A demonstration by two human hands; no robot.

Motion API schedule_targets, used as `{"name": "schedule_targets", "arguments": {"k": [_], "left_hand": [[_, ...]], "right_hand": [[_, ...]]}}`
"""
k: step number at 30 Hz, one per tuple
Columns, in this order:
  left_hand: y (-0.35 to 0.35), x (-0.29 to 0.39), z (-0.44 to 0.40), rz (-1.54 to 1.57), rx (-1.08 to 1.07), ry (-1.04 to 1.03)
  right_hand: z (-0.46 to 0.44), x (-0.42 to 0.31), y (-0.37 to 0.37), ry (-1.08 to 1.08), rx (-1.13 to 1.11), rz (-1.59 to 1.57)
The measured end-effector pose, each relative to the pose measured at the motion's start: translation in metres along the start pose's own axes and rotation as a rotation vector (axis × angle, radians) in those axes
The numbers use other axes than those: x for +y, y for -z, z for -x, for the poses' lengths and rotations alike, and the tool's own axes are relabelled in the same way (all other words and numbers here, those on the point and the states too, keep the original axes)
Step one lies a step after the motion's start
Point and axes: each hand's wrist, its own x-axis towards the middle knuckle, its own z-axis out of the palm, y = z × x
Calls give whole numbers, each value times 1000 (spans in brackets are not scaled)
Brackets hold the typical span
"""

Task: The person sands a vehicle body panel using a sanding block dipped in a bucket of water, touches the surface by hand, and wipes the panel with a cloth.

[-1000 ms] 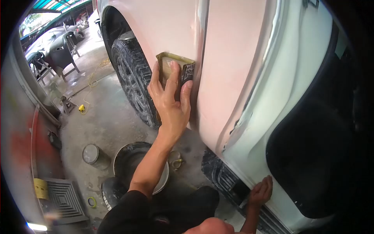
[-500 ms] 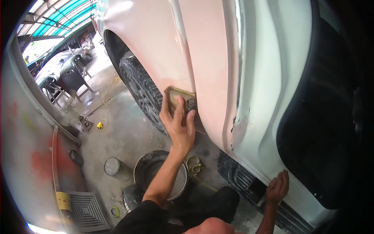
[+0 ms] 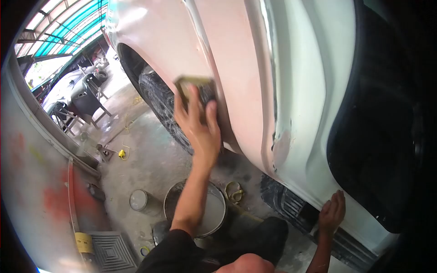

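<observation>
My left hand is closed around a sanding block with yellowish-brown sheet at its edges, blurred by motion. The block lies against the pink-and-white vehicle panel, beside the wheel arch and left of a raised body line. Lower right, my right hand rests with extended fingers against the pale lower bodywork, holding nothing. A tire shows behind the left hand's side of the panel.
Below my left forearm stands a round tub of cloudy water. Near it are a lidded can, a coiled yellowish strap and a square grille. A paint-marked panel stands left; a black step runs under the vehicle.
My left hand and the sanding block have moved up along the panel, away from its lower edge. My right hand stays on the lower bodywork. The view has shifted slightly.
</observation>
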Motion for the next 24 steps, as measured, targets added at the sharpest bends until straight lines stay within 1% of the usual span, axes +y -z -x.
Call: {"name": "schedule_targets", "arguments": {"k": [2, 5, 6, 7, 9, 10, 11, 13, 15, 17, 19, 21, 22, 24], "left_hand": [[-3, -3, 40, -5, -34, -25], [-4, -7, 34, -8, -16, -77], [-2, -4, 9, -29, 7, -70], [-4, -1, -16, 32, 37, -5], [-1, 8, -22, 39, 33, 20], [-5, 5, -5, 25, 16, -4], [-8, -3, 29, 10, -4, -25], [-4, 0, 39, 1, -25, -46], [-3, 1, 28, 15, -10, -40], [-1, 13, -24, 75, 32, 27], [2, 15, -25, 86, 6, 29], [-3, 2, 25, 31, -28, -30], [-5, -5, 52, 26, -46, -10], [-1, -3, 40, 8, -35, -16]], "right_hand": [[0, -2, -2, -13, 3, 3], [-3, -1, 1, -16, -12, 32], [-2, 1, -1, -13, -12, 29], [0, 2, -2, -7, -18, 24], [3, 4, -3, -1, -20, 6], [2, 3, -6, -11, -2, -2], [0, 1, -4, -14, -3, 4], [-2, -2, 2, -13, -12, 19], [0, 4, -1, -10, -21, 36], [5, 4, -7, -13, -28, 35], [5, 5, -8, -21, -9, 28], [3, 4, -9, -3, 18, 20], [4, 4, -8, 9, 27, 16], [4, 1, -4, -12, 8, 13]]}}
